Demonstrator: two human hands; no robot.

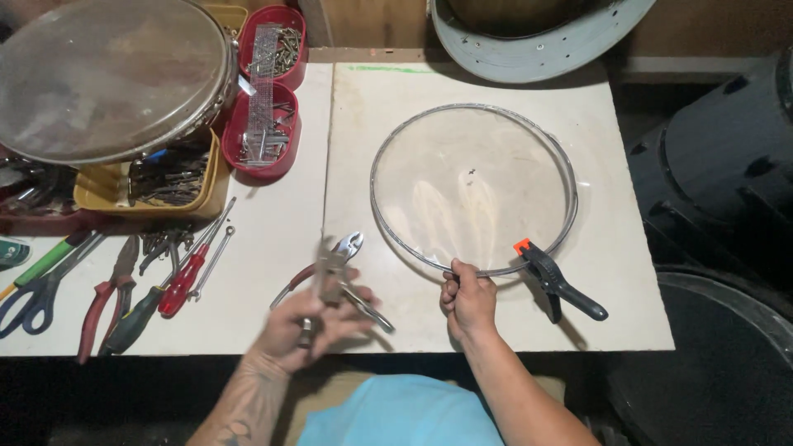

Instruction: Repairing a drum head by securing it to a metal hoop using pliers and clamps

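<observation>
The clear drum skin (472, 188) lies on the counter (607, 297), its rim pinched by the right hand (467, 299). The left hand (310, 326) closes around blurred pliers (334, 272). A careless jab could perhaps puncture the film.

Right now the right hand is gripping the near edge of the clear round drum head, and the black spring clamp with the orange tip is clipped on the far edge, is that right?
Not quite. The head view shows the black spring clamp clipped on the near right edge of the clear round drum head, just beside the right hand, not on the far edge. The right hand does grip the near edge.
</observation>
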